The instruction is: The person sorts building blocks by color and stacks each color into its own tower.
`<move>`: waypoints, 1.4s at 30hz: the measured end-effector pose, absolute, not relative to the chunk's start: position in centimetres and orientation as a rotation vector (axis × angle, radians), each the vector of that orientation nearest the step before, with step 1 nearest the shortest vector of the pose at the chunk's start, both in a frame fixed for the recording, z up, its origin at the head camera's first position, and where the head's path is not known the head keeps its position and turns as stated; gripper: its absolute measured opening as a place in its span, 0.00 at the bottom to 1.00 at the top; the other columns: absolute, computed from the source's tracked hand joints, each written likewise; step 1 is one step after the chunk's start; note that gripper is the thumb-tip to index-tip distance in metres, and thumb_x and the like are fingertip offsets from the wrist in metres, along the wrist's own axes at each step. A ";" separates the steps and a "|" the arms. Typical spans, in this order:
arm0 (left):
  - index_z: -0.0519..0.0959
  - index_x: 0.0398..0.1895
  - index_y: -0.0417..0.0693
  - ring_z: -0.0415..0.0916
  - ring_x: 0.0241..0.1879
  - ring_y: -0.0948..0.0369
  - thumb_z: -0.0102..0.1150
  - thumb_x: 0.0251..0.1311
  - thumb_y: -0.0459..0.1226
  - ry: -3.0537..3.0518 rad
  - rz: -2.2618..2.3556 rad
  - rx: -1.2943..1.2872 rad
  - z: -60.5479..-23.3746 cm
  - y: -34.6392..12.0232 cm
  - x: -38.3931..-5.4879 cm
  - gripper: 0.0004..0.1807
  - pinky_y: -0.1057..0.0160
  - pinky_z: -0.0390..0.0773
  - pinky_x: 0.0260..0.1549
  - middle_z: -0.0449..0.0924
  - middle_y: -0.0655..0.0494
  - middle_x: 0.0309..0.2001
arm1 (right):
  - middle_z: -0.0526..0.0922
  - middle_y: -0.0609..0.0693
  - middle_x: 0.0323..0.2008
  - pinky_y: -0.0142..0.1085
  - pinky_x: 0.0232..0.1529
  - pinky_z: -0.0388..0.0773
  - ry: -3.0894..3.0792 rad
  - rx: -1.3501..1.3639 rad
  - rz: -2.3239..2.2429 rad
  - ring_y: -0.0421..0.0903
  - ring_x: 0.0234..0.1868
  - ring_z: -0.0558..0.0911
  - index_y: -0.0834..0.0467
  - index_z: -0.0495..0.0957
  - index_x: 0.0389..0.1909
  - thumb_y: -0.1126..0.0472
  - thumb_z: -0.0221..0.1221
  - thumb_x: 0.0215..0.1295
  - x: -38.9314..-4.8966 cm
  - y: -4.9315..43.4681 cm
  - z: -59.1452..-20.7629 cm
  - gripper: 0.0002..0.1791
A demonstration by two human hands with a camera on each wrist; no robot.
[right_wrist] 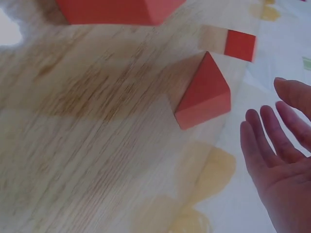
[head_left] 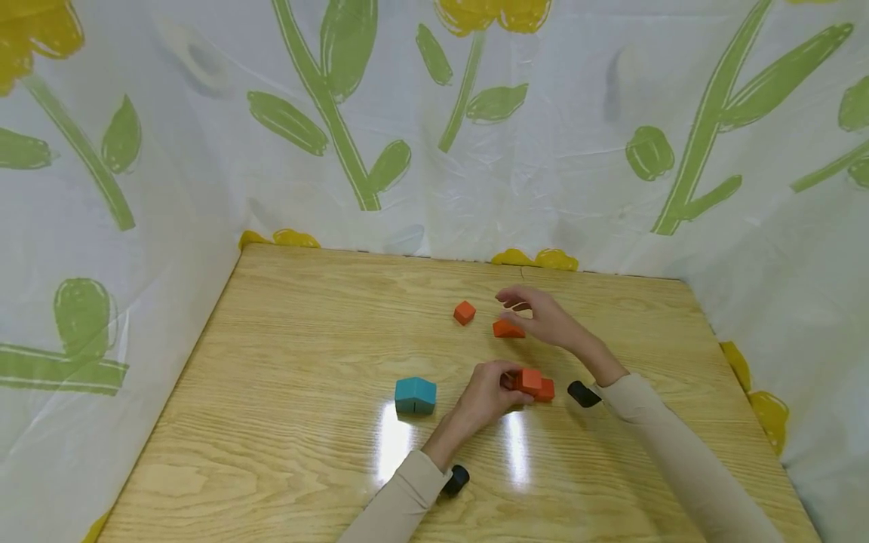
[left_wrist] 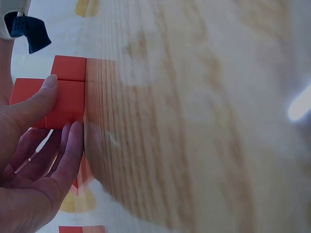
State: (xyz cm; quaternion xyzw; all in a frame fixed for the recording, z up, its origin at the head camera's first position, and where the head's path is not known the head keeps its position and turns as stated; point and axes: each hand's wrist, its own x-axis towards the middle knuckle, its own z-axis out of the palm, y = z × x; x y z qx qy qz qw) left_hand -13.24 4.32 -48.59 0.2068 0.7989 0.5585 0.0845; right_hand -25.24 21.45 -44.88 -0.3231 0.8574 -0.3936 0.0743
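My left hand (head_left: 490, 391) pinches a red cube (head_left: 528, 379) between thumb and fingers, at a small group of red blocks. In the left wrist view the thumb lies on a red block (left_wrist: 68, 104), with another red block (left_wrist: 70, 68) against it and one more partly behind the thumb. My right hand (head_left: 543, 318) hovers, its fingers loosely bent and holding nothing, by a red triangular block (head_left: 509, 329). The right wrist view shows a gap between that triangular block (right_wrist: 206, 94) and the fingertips (right_wrist: 247, 127).
A lone red cube (head_left: 465, 312) lies left of the triangular block. Two blue blocks (head_left: 415, 396) stand together left of my left hand. A flowered white cloth (head_left: 543, 166) hangs around the wooden table (head_left: 292, 332). Each wrist wears a black device (head_left: 584, 394).
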 end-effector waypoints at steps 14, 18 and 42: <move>0.85 0.50 0.35 0.85 0.36 0.64 0.75 0.55 0.28 2.342 1.696 0.593 -48.8 4.3 -13.3 0.18 0.75 0.81 0.36 0.88 0.46 0.43 | 0.76 0.66 0.62 0.54 0.61 0.77 2.508 -1.106 -1.001 0.62 0.58 0.80 0.70 0.70 0.67 0.70 0.62 0.71 -27.4 18.7 -45.9 0.25; 0.85 0.50 0.35 0.86 0.36 0.64 0.76 0.55 0.28 2.339 1.705 0.600 -48.8 4.3 -13.3 0.19 0.75 0.81 0.36 0.88 0.45 0.44 | 0.75 0.67 0.63 0.55 0.60 0.77 2.465 -1.165 -0.997 0.63 0.57 0.80 0.72 0.69 0.68 0.73 0.61 0.71 -27.6 18.0 -46.1 0.26; 0.85 0.51 0.36 0.87 0.38 0.58 0.76 0.55 0.29 2.328 1.716 0.579 -48.7 4.4 -13.4 0.19 0.74 0.81 0.37 0.88 0.44 0.45 | 0.81 0.59 0.56 0.48 0.62 0.78 2.428 -1.072 -1.061 0.58 0.61 0.80 0.65 0.76 0.57 0.69 0.64 0.70 -27.4 17.6 -45.6 0.16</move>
